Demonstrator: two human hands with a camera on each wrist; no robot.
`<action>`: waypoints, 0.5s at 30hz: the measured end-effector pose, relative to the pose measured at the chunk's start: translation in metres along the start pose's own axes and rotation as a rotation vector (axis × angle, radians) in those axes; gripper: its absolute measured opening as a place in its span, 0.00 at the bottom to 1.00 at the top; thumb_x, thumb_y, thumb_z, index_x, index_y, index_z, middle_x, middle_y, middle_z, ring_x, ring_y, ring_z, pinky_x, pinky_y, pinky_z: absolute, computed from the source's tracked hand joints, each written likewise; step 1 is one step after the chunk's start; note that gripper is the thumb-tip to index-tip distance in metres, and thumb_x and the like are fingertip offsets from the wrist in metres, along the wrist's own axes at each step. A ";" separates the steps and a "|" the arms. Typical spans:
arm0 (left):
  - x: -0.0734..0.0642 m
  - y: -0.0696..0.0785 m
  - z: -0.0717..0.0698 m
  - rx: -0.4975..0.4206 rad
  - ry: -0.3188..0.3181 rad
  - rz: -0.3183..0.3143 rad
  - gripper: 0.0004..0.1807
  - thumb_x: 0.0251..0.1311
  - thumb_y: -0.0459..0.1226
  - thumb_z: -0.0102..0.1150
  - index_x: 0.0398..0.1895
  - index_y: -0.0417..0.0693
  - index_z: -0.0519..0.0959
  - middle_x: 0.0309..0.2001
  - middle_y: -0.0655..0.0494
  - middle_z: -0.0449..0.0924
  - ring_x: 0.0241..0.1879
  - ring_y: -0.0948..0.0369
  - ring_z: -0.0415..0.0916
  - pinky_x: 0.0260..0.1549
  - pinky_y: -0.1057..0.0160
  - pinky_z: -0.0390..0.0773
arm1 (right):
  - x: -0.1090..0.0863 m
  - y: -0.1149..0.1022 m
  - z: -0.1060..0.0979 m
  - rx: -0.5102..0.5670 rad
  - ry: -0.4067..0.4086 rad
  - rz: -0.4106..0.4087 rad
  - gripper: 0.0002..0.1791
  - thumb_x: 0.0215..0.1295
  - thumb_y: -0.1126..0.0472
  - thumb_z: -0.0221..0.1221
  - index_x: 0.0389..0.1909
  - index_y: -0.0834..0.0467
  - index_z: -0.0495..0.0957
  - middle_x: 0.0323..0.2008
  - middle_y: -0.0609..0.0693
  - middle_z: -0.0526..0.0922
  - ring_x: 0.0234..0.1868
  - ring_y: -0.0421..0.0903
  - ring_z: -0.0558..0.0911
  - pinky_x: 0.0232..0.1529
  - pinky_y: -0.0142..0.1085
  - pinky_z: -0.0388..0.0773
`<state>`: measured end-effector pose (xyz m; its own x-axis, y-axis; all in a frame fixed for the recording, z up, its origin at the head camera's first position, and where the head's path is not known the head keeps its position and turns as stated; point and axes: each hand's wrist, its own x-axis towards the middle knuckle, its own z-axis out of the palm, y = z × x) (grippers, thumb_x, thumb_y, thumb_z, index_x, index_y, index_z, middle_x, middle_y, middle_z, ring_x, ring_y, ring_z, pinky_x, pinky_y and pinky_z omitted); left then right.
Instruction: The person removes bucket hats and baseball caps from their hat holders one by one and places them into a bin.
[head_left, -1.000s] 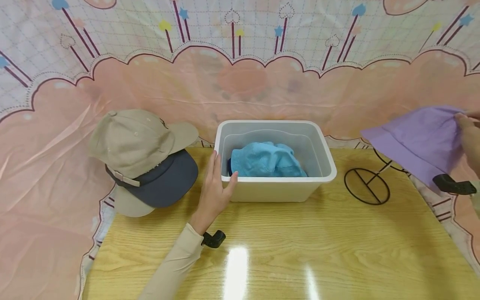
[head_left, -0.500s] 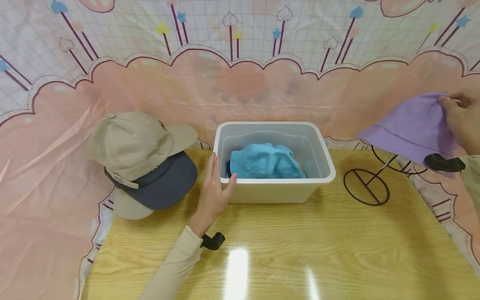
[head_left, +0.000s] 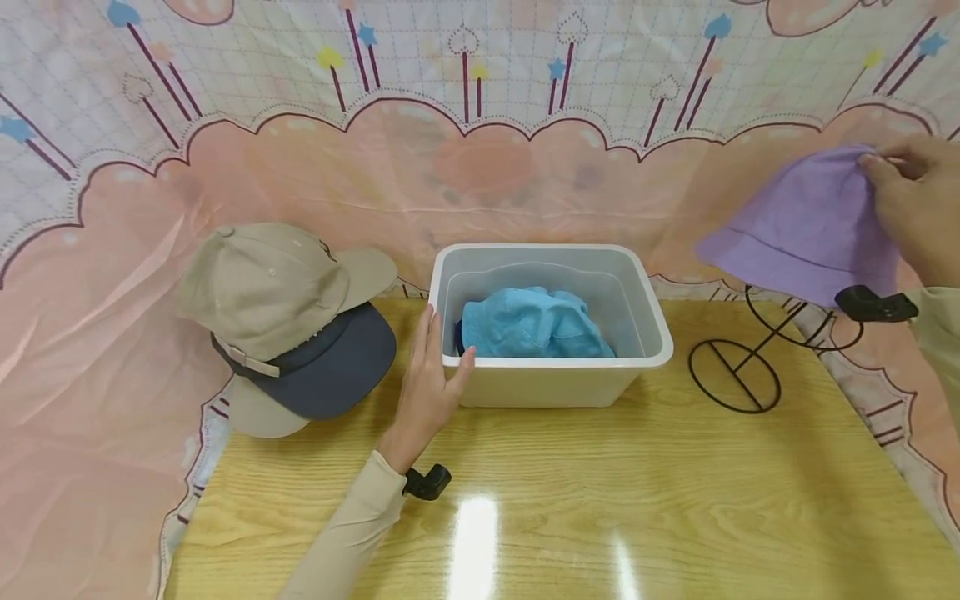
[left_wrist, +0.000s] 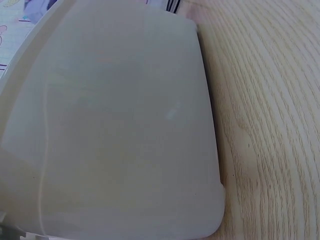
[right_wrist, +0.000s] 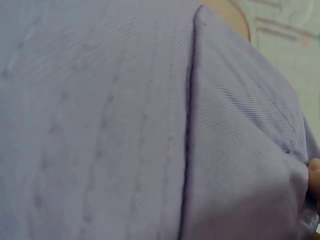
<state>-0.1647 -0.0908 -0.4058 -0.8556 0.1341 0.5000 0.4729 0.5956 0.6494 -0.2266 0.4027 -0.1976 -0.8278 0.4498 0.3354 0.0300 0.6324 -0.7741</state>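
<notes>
My right hand (head_left: pixel 922 204) pinches a purple bucket hat (head_left: pixel 806 221) by its crown, lifted at the right side with the brim downward. In the right wrist view the hat's fabric (right_wrist: pixel 100 130) fills most of the picture, with a fingertip (right_wrist: pixel 314 177) at its edge. My left hand (head_left: pixel 423 400) touches the front left corner of a white plastic bin (head_left: pixel 551 385), fingers along the left rim and thumb at the front. Inside the bin lies a crumpled light blue hat (head_left: pixel 532 321), with a dark blue edge beside it. The bin's wall (left_wrist: pixel 115 120) dominates the left wrist view.
A black wire stand (head_left: pixel 735 367) with two rings joined by a rod is below the purple hat. At the left, a beige cap (head_left: pixel 262 283) sits over a navy cap (head_left: pixel 330 367), with another beige brim (head_left: pixel 262 408) underneath. A patterned cloth (head_left: pixel 480 183) hangs behind the wooden table (head_left: pixel 585 500).
My right hand has raised the purple hat and moved it leftward, exposing more of the wire stand. The left hand stays at the bin's corner.
</notes>
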 end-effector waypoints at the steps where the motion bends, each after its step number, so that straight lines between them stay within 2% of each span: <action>1: 0.000 0.000 0.000 0.001 -0.002 -0.002 0.39 0.67 0.49 0.49 0.70 0.30 0.52 0.73 0.41 0.45 0.70 0.50 0.49 0.61 0.46 0.60 | -0.002 -0.004 0.001 0.003 0.005 -0.019 0.10 0.67 0.56 0.56 0.39 0.35 0.80 0.39 0.26 0.76 0.35 0.24 0.71 0.36 0.20 0.62; 9: -0.001 0.000 -0.001 -0.004 -0.001 0.002 0.39 0.67 0.49 0.49 0.70 0.29 0.53 0.73 0.40 0.45 0.70 0.50 0.48 0.61 0.46 0.60 | -0.019 -0.046 0.005 -0.031 -0.003 -0.113 0.11 0.67 0.55 0.56 0.47 0.42 0.82 0.41 0.30 0.77 0.37 0.28 0.73 0.34 0.19 0.64; 12: -0.001 0.001 -0.001 0.000 -0.003 0.000 0.39 0.67 0.48 0.49 0.70 0.29 0.53 0.73 0.40 0.45 0.70 0.50 0.48 0.61 0.46 0.59 | -0.027 -0.061 0.007 -0.059 0.006 -0.134 0.15 0.67 0.53 0.56 0.52 0.43 0.81 0.44 0.30 0.79 0.40 0.26 0.74 0.38 0.18 0.67; 15: -0.001 0.001 -0.001 0.003 -0.008 -0.006 0.39 0.67 0.49 0.48 0.70 0.30 0.53 0.73 0.42 0.45 0.70 0.51 0.48 0.61 0.46 0.60 | -0.034 -0.075 0.011 -0.032 0.017 -0.185 0.14 0.66 0.54 0.57 0.51 0.46 0.82 0.43 0.31 0.80 0.40 0.25 0.75 0.41 0.19 0.69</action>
<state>-0.1629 -0.0911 -0.4049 -0.8601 0.1370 0.4914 0.4672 0.5985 0.6508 -0.2067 0.3328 -0.1574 -0.8114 0.3345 0.4793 -0.1034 0.7250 -0.6809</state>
